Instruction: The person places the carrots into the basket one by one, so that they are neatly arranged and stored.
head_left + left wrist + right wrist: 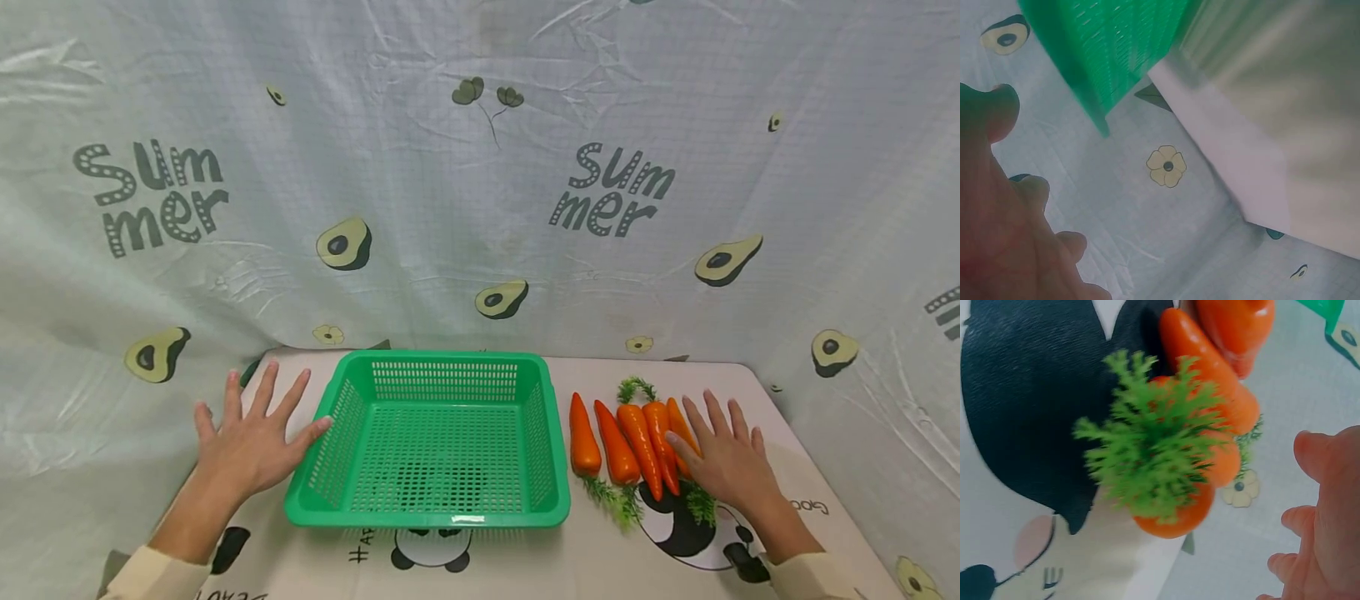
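A green plastic basket (431, 521) with slatted walls stands on the table, with nothing inside it. To its right lie several orange carrots (583, 437) with feathery green tops (701, 504), side by side. My left hand (251, 446) is spread wide at the basket's left side, its thumb near the rim; whether it touches cannot be told. Beside the rightmost carrot my right hand (727, 462) has its fingers spread, holding nothing. In the right wrist view, that hand (1335, 519) appears apart from the carrots (1229, 394).
The white table (517, 571) carries panda drawings and lettering. A pale cloth (420, 167) printed with avocados, flowers and words hangs behind the table and along both sides.
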The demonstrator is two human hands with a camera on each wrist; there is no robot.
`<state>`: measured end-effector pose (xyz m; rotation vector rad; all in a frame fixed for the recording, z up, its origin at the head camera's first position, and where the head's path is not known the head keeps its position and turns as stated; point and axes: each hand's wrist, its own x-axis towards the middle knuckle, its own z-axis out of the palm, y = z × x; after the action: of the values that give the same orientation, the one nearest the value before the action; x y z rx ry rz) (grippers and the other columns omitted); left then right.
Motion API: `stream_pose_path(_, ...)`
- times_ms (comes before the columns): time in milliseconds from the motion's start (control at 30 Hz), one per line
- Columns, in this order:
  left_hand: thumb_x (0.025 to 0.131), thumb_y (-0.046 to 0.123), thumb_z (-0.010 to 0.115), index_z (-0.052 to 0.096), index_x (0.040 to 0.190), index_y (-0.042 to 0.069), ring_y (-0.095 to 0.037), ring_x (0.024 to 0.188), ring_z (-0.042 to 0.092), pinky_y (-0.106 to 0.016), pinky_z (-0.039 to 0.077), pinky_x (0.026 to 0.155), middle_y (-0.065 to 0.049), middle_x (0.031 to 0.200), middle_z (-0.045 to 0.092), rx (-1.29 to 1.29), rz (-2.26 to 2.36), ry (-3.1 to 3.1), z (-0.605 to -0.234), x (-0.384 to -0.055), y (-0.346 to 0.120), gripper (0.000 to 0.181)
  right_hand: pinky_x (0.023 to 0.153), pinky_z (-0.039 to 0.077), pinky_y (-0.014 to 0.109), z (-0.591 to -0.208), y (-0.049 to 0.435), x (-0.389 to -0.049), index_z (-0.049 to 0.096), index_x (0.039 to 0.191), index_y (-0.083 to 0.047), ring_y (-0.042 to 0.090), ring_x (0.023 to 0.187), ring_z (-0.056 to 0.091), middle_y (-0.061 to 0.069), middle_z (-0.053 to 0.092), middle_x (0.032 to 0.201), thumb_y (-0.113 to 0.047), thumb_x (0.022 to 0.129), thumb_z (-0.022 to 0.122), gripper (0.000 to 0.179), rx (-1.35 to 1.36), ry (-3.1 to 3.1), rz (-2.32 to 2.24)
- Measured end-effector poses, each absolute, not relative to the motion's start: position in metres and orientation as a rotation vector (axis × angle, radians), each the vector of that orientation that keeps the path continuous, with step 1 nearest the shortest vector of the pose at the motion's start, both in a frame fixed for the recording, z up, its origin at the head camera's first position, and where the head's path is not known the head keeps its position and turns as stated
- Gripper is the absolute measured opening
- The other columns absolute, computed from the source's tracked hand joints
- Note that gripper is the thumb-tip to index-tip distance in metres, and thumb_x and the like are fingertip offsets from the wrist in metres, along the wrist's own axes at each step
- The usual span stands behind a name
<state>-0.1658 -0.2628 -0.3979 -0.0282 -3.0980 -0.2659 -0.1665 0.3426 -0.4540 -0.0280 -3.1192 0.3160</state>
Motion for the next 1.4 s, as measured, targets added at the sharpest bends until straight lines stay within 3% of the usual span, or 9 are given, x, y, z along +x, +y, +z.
stream_pose_path(267,0.101,0.069,0.046,0.016,0.168,0.016,-0.069,0.15,-0.005,-0.089,0.0,0.111,-0.031,0.171,0.006,-0.028,-0.338,-3.124,-0.403,-0.167,-0.263,0.09,0.114,0.014,0.084,-0.463,0.349,-0.168,0.028,0.161,0.001,0.066,0.148,0.011,0.037,0.016,0.166,-0.054,0.105,0.05,0.082,-0.022,-3.13,0.32)
stream_pose_path(533,0.105,0.06,0.047,0.014,0.167,0.008,-0.073,0.147,-0.007,-0.09,0.005,0.108,-0.035,0.169,0.005,-0.076,-0.628,-3.149,-0.405,-0.167,-0.272,0.087,0.119,0.011,0.079,-0.471,0.358,-0.172,0.03,0.158,0.01,0.068,0.147,0.012,0.045,0.017,0.161,-0.043,0.102,0.061,0.083,0.03,-3.107,0.6)
stream_pose_path(767,0.106,0.054,0.052,0.007,0.166,0.002,-0.074,0.146,-0.005,-0.088,0.007,0.11,-0.041,0.166,0.003,-0.112,-0.929,-3.156,-0.409,-0.172,-0.282,0.091,0.112,0.023,0.082,-0.473,0.364,-0.176,0.018,0.164,0.003,0.067,0.148,0.016,0.041,0.012,0.165,-0.047,0.103,0.059,0.089,-0.123,-3.196,0.859)
stream_pose_path(967,0.105,0.055,0.053,-0.005,0.167,0.008,-0.065,0.151,0.006,-0.082,0.019,0.114,-0.037,0.168,0.002,0.005,-1.204,-3.211,-0.406,-0.175,-0.289,0.098,0.109,0.03,0.081,-0.471,0.366,-0.177,0.013,0.166,-0.003,0.065,0.148,0.021,0.041,0.017,0.164,-0.052,0.102,0.059,0.093,-0.302,-3.234,0.991)
stream_pose_path(1233,0.108,0.045,0.054,-0.005,0.167,0.008,-0.064,0.152,0.012,-0.077,0.026,0.116,-0.038,0.168,0.007,0.085,-1.409,-3.208,-0.404,-0.178,-0.287,0.092,0.108,0.047,0.065,-0.474,0.366,-0.177,0.018,0.165,-0.001,0.06,0.148,0.032,0.036,0.021,0.166,-0.034,0.1,0.066,0.088,-0.373,-3.066,1.256)
stream_pose_path(1400,0.109,0.042,0.053,0.002,0.168,0.005,-0.061,0.148,0.03,-0.068,0.047,0.108,-0.039,0.166,0.017,0.102,-1.514,-3.168,-0.409,-0.181,-0.289,0.086,0.105,0.053,0.059,-0.478,0.365,-0.177,0.024,0.163,0.003,0.058,0.144,0.039,0.035,0.029,0.164,-0.025,0.097,0.07,0.086,-0.396,-2.996,1.281)
